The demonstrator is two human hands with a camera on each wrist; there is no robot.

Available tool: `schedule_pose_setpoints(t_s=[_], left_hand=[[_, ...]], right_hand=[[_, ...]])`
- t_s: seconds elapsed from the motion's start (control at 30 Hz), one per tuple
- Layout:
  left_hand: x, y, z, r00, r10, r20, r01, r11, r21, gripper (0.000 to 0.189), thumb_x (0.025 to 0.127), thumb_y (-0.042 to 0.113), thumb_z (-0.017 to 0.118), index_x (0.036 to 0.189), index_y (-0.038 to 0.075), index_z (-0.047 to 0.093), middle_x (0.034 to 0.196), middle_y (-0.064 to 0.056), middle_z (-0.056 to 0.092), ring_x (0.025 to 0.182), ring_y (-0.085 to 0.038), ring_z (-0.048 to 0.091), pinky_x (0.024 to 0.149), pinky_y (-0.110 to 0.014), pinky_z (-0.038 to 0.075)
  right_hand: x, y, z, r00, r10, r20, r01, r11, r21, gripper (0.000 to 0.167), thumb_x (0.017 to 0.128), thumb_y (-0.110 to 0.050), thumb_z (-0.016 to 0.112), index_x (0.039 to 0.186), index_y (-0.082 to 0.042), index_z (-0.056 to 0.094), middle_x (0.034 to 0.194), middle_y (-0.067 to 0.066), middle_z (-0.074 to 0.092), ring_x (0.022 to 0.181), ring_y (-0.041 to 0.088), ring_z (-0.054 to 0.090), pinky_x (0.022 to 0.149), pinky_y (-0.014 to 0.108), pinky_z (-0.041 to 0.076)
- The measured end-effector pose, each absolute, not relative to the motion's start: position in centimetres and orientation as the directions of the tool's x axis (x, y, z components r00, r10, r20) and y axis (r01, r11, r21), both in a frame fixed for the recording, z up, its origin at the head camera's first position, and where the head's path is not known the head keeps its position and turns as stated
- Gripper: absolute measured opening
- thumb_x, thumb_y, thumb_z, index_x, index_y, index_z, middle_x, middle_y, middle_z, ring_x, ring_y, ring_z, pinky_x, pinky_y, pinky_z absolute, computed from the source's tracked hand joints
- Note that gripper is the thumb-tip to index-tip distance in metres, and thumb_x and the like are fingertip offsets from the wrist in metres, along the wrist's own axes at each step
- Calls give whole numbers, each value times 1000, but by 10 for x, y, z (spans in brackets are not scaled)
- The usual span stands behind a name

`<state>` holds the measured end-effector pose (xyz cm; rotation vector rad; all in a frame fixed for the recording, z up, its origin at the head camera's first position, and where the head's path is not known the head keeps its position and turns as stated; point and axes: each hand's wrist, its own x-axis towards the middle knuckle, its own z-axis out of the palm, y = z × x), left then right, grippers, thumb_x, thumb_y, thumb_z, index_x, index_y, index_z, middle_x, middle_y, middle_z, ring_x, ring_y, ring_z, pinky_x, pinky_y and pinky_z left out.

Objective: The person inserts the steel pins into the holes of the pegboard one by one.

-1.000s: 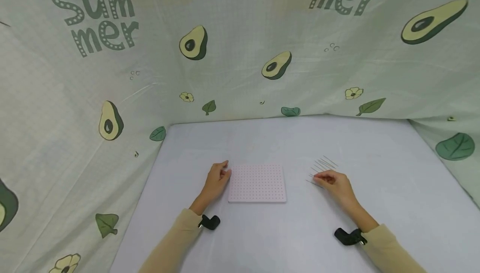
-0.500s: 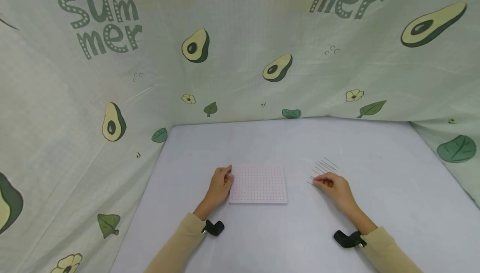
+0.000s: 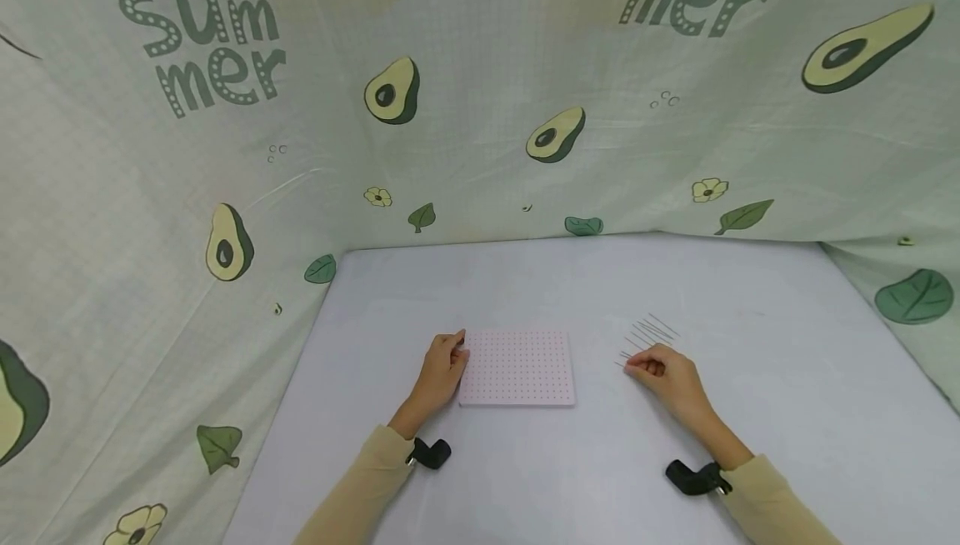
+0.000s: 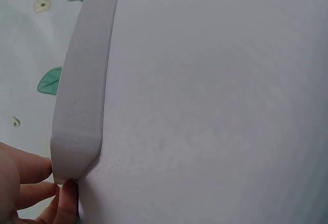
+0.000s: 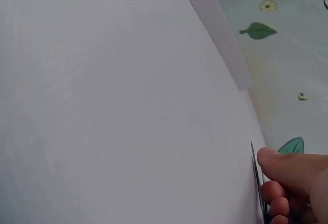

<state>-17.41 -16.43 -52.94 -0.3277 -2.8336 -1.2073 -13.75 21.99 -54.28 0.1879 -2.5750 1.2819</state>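
A pale pink pegboard (image 3: 517, 368) with rows of small holes lies flat on the white table. At its left edge, my left hand (image 3: 438, 368) grips the board near the far corner with thumb and bent fingers. The left wrist view shows the fingers (image 4: 36, 168) against that corner. To the right of the board, several thin dark sticks (image 3: 654, 327) lie slanted and roughly parallel. Over their near end my right hand (image 3: 671, 374) pinches with thumb and fingertips. A needle-like stick (image 5: 257, 178) runs along those fingertips in the right wrist view, its lower part overlapped by the fingers.
The white table (image 3: 525, 478) stretches in front of both arms. A curtain (image 3: 465, 170) printed with avocados and leaves hangs behind it and down the left side. Black wrist cameras sit on both sleeves, the right one (image 3: 693, 478) close over the tabletop.
My left hand has moved a little right and closed in on the board's left edge. The right hand stays over the sticks, its fingertips shifted very slightly toward the near side.
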Motion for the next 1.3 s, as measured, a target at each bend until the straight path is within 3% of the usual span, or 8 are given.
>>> schedule_pose_setpoints(t_s=[0.57,1.3], left_hand=[[-175,-164,-530,-979,168,117,200,670,714,42,102,7,55,140,-9,50,121,-21,52,96,-21,54,84,-36,49],[-174,-165,-531,-980,156,125,198,668,717,41,101,8,56,139,-8,51,120,-20,52,96,-21,53,84,-35,49]], right_hand=[[-135,219,-546,-939,-5,344,-266,644,-717,12,78,0,83,85,-6,75,73,-4,55,65,5,42,56,19,34],[-134,216,-542,-952,-35,305,-255,644,-721,8,83,1,78,82,0,70,72,0,52,65,9,40,56,24,34]])
